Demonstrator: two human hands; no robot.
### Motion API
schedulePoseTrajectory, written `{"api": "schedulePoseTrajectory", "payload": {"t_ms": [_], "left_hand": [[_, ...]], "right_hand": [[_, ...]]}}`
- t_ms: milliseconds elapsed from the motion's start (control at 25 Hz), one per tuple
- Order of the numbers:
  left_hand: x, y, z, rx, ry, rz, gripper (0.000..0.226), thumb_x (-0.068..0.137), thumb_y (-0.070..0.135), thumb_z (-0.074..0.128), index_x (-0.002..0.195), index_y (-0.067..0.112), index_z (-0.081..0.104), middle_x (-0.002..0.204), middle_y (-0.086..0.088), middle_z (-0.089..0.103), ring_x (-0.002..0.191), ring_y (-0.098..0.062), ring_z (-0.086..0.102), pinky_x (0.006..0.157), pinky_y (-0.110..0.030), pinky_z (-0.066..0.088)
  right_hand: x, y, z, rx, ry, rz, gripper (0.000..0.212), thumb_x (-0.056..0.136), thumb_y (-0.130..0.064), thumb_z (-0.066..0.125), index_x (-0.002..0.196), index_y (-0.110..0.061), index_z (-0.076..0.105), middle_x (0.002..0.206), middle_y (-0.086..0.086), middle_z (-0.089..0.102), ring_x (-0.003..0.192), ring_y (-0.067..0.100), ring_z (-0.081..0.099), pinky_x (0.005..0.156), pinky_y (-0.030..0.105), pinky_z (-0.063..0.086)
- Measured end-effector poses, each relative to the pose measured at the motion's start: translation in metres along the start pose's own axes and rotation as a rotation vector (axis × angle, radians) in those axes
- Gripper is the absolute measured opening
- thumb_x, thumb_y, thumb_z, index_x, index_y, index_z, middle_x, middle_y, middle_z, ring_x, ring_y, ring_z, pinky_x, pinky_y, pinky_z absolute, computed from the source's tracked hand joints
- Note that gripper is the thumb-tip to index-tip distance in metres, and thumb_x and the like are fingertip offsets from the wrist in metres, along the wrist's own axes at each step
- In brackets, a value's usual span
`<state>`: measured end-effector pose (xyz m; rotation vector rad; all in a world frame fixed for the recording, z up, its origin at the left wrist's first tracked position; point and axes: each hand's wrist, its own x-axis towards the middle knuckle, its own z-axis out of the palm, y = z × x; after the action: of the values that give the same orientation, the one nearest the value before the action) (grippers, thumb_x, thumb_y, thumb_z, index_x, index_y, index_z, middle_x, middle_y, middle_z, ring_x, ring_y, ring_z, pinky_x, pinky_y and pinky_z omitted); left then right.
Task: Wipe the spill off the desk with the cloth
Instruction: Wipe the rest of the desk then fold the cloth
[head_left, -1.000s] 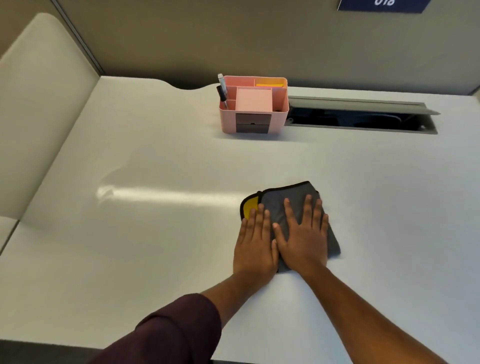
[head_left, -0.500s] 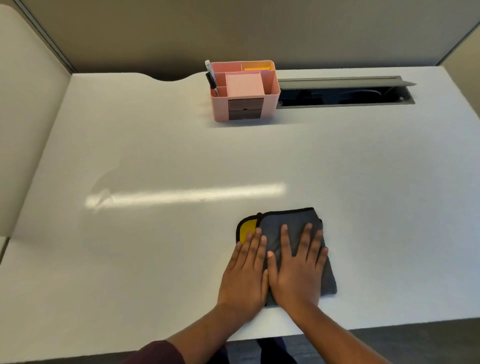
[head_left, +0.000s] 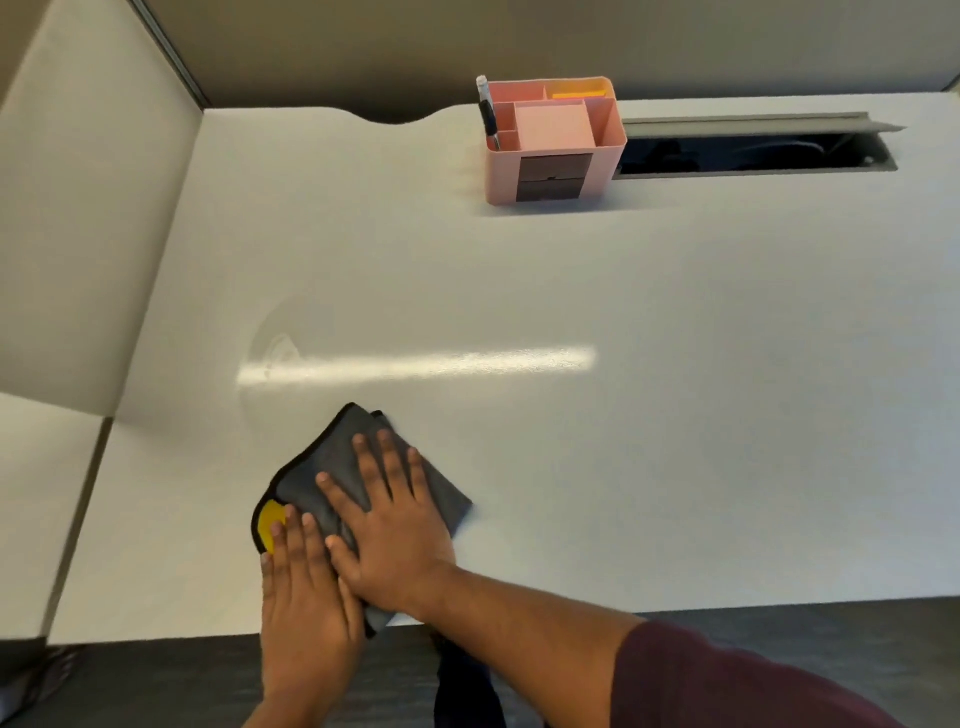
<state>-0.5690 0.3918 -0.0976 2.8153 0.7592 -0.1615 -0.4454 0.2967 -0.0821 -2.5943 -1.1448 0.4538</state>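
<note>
Item 1, cloth (head_left: 332, 467): grey, black-edged, a yellow underside showing at its near-left corner. I see it lying flat on the white desk (head_left: 675, 415), close to the near edge, with its nearest corner overhanging that edge.

Item 2, right hand (head_left: 395, 530): palm down on the cloth, fingers (head_left: 387, 462) straight and slightly fanned, pressing the fabric; nothing is gripped. Maroon sleeve (head_left: 727, 680) at the forearm.

Item 3, left hand (head_left: 306, 587): flat beside the right, touching it, fingers close together, tips resting on the yellow corner and grey edge; the heel of the hand hangs past the desk edge. Also pressing, not clutching.

Item 4, spill (head_left: 275, 353): faint wet arc and smear on the desk, beyond and to the left of the cloth, not touching it.

Item 5, pink organiser (head_left: 553, 150): at the far edge, a pen (head_left: 487, 111) upright in its left compartment, just beside an open cable slot (head_left: 753, 156).
</note>
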Motion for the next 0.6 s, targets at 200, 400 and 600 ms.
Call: {"api": "schedulePoseTrajectory", "payload": {"t_ms": [200,400,600], "left_hand": [[-0.008,0.038,0.005,0.097,-0.013,0.152,0.072,0.099,0.034,0.028,0.156,-0.009,0.02,0.166,-0.026,0.012,0.156,-0.039,0.012,0.124,-0.049,0.011],[-0.017,0.161,0.023,0.077,-0.22,0.415,0.072,0.091,0.035,0.041,0.148,-0.009,0.04,0.16,-0.028,0.031,0.151,-0.04,0.021,0.116,-0.053,0.022],[0.002,0.289,0.04,0.019,-0.247,0.648,0.071,0.101,0.039,0.026,0.16,0.003,0.008,0.169,-0.016,-0.008,0.158,-0.031,-0.01,0.128,-0.049,0.006]], "right_hand": [[-0.045,0.034,-0.004,0.043,0.054,0.097,0.065,0.106,-0.054,0.031,0.166,-0.038,0.011,0.175,0.009,-0.014,0.161,0.029,-0.021,0.128,0.057,-0.004],[-0.137,0.134,-0.02,-0.067,0.118,0.388,0.074,0.101,-0.059,0.037,0.165,-0.044,0.004,0.176,0.008,-0.008,0.162,0.032,-0.01,0.128,0.054,0.003],[-0.193,0.237,-0.054,-0.152,0.166,0.671,0.073,0.099,-0.059,0.03,0.166,-0.04,0.008,0.176,0.012,0.0,0.163,0.034,-0.004,0.128,0.059,0.015]]}}
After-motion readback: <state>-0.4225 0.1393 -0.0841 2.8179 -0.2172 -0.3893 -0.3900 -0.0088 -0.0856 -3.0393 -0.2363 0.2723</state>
